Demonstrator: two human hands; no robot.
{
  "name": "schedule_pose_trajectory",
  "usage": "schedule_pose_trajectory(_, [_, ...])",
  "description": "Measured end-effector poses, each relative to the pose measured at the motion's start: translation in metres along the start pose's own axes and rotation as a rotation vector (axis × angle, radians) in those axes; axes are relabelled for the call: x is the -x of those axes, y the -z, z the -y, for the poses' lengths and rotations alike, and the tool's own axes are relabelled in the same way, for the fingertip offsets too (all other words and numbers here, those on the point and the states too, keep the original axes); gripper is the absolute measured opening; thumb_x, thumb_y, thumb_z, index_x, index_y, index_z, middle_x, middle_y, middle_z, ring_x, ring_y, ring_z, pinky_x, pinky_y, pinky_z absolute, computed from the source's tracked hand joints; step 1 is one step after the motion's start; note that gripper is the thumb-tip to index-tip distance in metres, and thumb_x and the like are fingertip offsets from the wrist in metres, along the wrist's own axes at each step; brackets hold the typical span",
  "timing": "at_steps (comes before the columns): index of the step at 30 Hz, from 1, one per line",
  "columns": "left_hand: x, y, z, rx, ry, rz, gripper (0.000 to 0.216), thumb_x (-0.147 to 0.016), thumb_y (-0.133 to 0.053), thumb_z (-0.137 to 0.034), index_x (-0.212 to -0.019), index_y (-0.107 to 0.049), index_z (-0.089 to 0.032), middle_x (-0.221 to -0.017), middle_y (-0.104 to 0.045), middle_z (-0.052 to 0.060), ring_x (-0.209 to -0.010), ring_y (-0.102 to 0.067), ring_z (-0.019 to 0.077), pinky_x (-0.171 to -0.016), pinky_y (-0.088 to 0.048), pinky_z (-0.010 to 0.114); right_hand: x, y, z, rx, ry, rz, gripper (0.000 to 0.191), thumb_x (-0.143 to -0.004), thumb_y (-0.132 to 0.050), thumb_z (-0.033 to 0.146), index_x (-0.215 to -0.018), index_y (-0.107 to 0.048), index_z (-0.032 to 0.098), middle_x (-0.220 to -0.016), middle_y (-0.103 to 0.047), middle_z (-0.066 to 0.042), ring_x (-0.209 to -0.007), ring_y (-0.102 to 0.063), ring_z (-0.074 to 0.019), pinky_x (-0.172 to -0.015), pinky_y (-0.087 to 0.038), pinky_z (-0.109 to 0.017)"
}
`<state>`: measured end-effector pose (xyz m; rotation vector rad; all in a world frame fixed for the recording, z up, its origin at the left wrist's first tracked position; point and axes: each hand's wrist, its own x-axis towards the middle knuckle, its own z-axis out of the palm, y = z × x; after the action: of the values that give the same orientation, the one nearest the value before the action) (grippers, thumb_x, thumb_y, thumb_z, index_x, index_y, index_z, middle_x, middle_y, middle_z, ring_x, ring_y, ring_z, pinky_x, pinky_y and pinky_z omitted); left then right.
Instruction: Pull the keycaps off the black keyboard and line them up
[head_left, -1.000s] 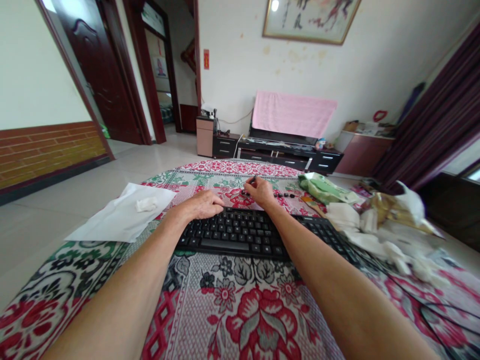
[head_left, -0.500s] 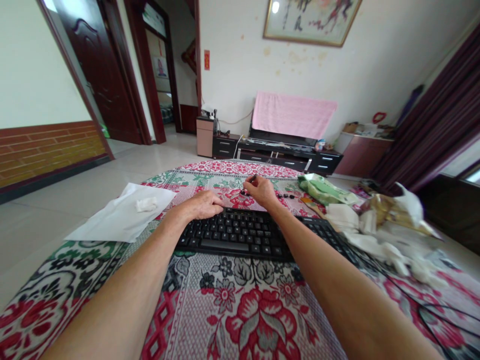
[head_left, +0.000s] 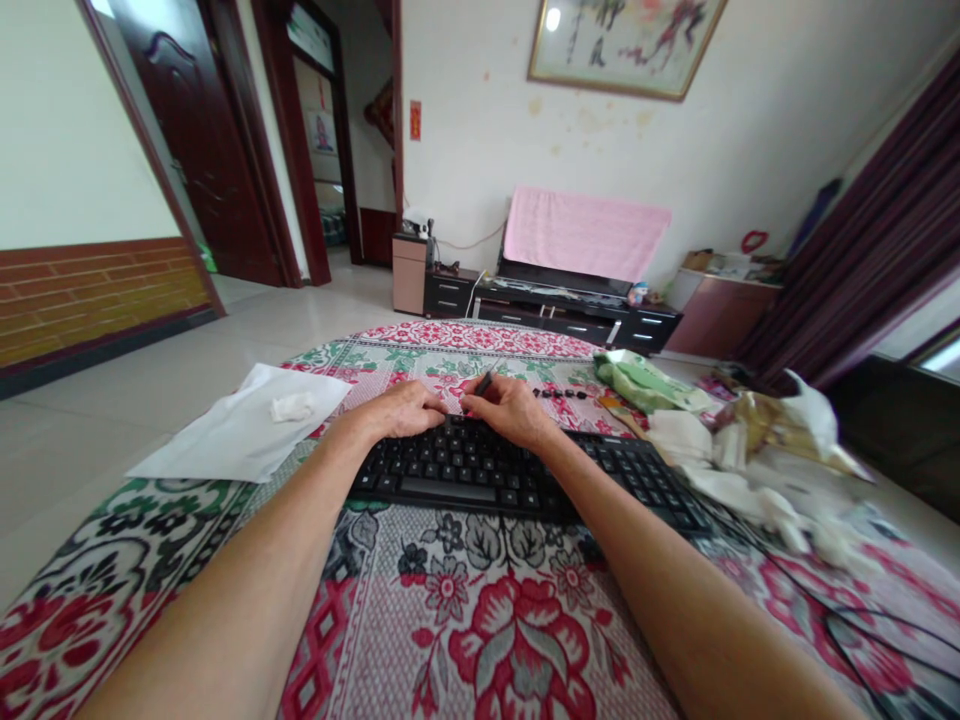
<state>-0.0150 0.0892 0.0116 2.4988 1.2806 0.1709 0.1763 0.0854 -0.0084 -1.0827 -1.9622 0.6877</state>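
Note:
A black keyboard (head_left: 450, 488) lies flat on the patterned tablecloth in front of me. My left hand (head_left: 409, 408) is closed over its back left edge, fingers curled down and partly hidden. My right hand (head_left: 510, 410) pinches a slim, dark, pen-like tool (head_left: 484, 382), angled up out of the grip. Its lower tip is hidden by the fingers, close to the keyboard's top row and a short gap from my left hand. Behind the keyboard, several small loose black keycaps (head_left: 559, 394) lie in a row.
A white sheet (head_left: 225, 440) with a crumpled tissue (head_left: 292, 407) lies at left. On the right are a green packet (head_left: 651, 382), a wooden-handled brush (head_left: 624, 416), white tissues (head_left: 679, 437) and a crumpled plastic bag (head_left: 814, 420). A black cable (head_left: 795, 588) trails off right.
My right hand has moved left and nearer with the tool, from the keycap row to the keyboard's back edge beside my left hand. The left hand stays in place.

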Motion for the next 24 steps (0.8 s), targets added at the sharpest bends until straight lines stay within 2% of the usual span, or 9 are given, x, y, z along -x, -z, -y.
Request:
schedule_pose_trajectory(7, [-0.0022,-0.0024,0.0043,0.021,0.001,-0.002,0.031,-0.08,-0.046,-0.022,-0.101,-0.068,-0.02,-0.096,-0.07,0.001,-0.082,-0.06,0.0136,-0.074,-0.04,0.022,0.0034,-0.0022,0.0051,0.141,0.024,0.006,0.016,-0.076,-0.056,0.03,-0.081,-0.061,0.016,-0.065,-0.06,0.0,-0.057,-0.052,-0.0098,-0.054,-0.039,-0.021])
schedule_pose_trajectory(12, [-0.0022,-0.0025,0.0031,0.025,0.02,-0.001,0.03,-0.081,-0.046,-0.023,-0.102,-0.068,-0.019,-0.098,-0.07,0.003,-0.083,-0.059,0.014,-0.077,-0.04,0.023,0.0031,-0.006,0.0045,0.181,0.076,-0.039,0.011,-0.076,-0.056,0.026,-0.079,-0.06,0.015,-0.065,-0.061,0.0,-0.059,-0.053,-0.0102,-0.059,-0.039,-0.022])
schedule_pose_trajectory(17, [-0.0014,-0.0016,0.0001,0.018,0.035,0.001,0.031,-0.08,-0.047,-0.022,-0.101,-0.069,-0.018,-0.098,-0.07,0.004,-0.084,-0.059,0.0151,-0.077,-0.04,0.024,-0.0007,-0.0091,-0.0004,0.145,0.026,-0.055,0.011,-0.076,-0.055,0.026,-0.077,-0.059,0.015,-0.06,-0.059,0.001,-0.057,-0.052,-0.0101,-0.058,-0.04,-0.022])
schedule_pose_trajectory(21, [-0.0007,-0.0006,-0.0013,0.016,0.027,0.003,0.031,-0.079,-0.046,-0.021,-0.101,-0.068,-0.021,-0.095,-0.07,0.0,-0.084,-0.059,0.0145,-0.078,-0.04,0.023,-0.0021,-0.0086,0.0012,0.118,-0.01,-0.062,0.01,-0.075,-0.056,0.024,-0.074,-0.059,0.015,-0.059,-0.058,0.001,-0.055,-0.051,-0.0095,-0.056,-0.04,-0.021])
schedule_pose_trajectory(24, [-0.0008,-0.0005,-0.0008,0.018,0.027,0.009,0.03,-0.079,-0.046,-0.022,-0.098,-0.07,-0.019,-0.09,-0.07,0.001,-0.08,-0.059,0.0142,-0.073,-0.04,0.023,-0.0019,-0.0079,0.0045,0.008,-0.09,-0.06,0.009,-0.075,-0.055,0.023,-0.073,-0.058,0.015,-0.06,-0.059,0.001,-0.053,-0.051,-0.0085,-0.054,-0.041,-0.02])
